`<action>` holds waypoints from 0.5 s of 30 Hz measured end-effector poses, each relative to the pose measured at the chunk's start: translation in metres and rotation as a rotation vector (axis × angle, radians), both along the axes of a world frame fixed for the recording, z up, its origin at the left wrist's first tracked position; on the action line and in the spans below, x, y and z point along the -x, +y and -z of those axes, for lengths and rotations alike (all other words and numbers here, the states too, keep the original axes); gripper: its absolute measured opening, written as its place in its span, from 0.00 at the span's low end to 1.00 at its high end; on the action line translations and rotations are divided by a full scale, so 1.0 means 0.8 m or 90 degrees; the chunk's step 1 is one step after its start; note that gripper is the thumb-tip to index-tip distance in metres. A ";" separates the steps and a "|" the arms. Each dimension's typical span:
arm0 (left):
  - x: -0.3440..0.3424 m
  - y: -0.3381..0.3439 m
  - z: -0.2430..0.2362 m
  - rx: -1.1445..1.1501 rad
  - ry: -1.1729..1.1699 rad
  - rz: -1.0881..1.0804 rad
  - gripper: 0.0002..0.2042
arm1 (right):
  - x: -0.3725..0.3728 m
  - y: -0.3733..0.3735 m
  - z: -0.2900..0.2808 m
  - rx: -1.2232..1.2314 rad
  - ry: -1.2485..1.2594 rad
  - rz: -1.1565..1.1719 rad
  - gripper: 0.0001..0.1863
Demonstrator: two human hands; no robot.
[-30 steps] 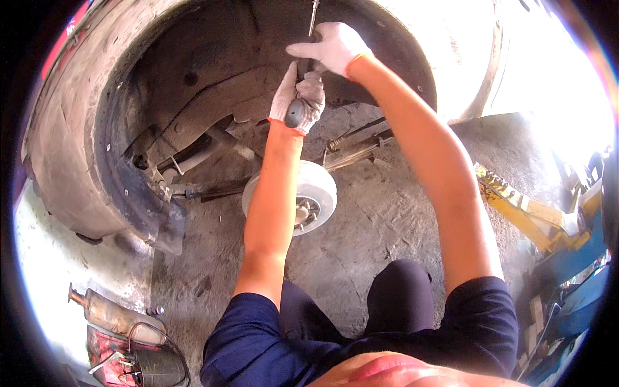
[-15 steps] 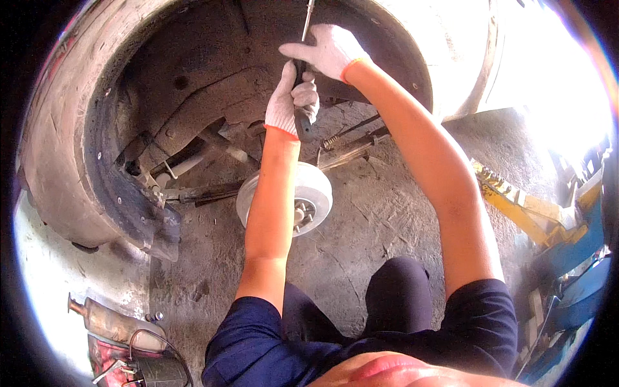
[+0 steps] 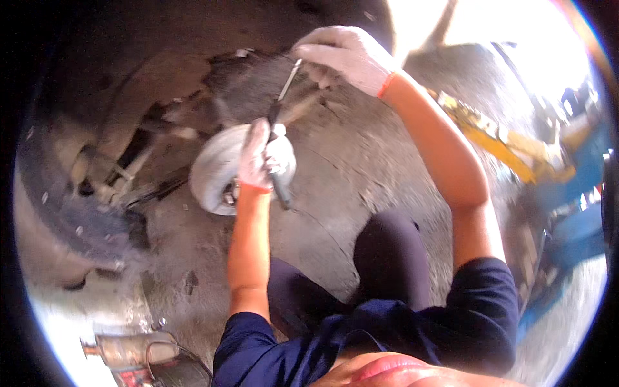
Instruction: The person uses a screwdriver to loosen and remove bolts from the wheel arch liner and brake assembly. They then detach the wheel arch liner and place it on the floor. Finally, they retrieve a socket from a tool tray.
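Note:
My gloved left hand [image 3: 256,155] is closed around the dark handle [image 3: 280,193] of a long tool, tilted with its slim metal shaft [image 3: 289,80] pointing up and right. My gloved right hand [image 3: 345,61] is above it at the shaft's tip, fingers curled; motion blur hides whether they hold the tip or something else. Behind my left hand is a pale round hub or drum [image 3: 206,171] with studs at its centre. The dark wheel arch [image 3: 116,71] of a vehicle, with blurred underbody parts, surrounds it on the upper left.
At the right stand a yellow metal beam [image 3: 493,145] and blue metal equipment [image 3: 567,226]. A cylindrical metal muffler [image 3: 135,348] lies at the lower left among red and dark items and a hose. My knees are below my hands, over the rough concrete floor [image 3: 322,238].
The view has swung and blurred. My left hand and tool have dropped lower in view; my right hand has shifted right, from around the middle of the tool to its tip.

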State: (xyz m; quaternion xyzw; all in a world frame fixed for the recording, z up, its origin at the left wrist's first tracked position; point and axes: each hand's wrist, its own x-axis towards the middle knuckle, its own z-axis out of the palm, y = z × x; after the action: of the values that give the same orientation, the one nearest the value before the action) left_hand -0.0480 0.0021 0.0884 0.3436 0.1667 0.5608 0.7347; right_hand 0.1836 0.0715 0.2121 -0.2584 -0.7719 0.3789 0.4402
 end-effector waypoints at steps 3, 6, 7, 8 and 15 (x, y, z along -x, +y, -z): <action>-0.018 -0.043 0.046 0.056 0.205 -0.194 0.15 | -0.034 -0.008 0.082 0.045 -0.052 0.028 0.18; -0.064 -0.070 0.085 0.185 0.292 -0.210 0.12 | -0.079 -0.034 0.172 0.154 -0.015 0.101 0.17; -0.072 -0.076 0.119 0.233 0.256 -0.197 0.11 | -0.096 -0.041 0.192 0.261 0.052 0.116 0.16; -0.076 -0.080 0.144 0.223 0.254 -0.173 0.12 | -0.113 -0.041 0.200 0.360 0.124 0.180 0.15; -0.056 -0.083 0.241 0.384 0.372 -0.286 0.08 | -0.310 0.166 0.260 0.008 -0.324 0.547 0.26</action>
State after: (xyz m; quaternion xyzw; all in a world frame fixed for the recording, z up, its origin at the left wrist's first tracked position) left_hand -0.0034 -0.0643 -0.1042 0.2133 0.5918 0.5124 0.5846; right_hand 0.4315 0.2044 0.0043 -0.6400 -0.6761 0.0932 0.3529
